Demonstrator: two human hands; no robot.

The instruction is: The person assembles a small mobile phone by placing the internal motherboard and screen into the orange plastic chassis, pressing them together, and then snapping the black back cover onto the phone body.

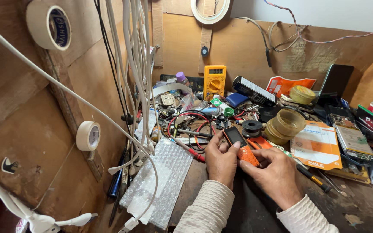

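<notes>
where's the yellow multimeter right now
In the head view, the yellow multimeter stands propped against the back board, left of centre, behind the tangle of red and black wires and left of the black phone leaning there.

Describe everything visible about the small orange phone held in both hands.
The small orange bar-shaped mobile phone looks like plastic, with a dark, unlit screen on its upper half and an orange keypad on the lower half. It lies tilted, screen end pointing up and left, face toward the camera, held just above the cluttered dark workbench. The left hand cradles its left edge, thumb near the screen; the right hand has its grip on the keypad end, fingers over the lower corner. Whether the casing is damaged cannot be told.
</notes>
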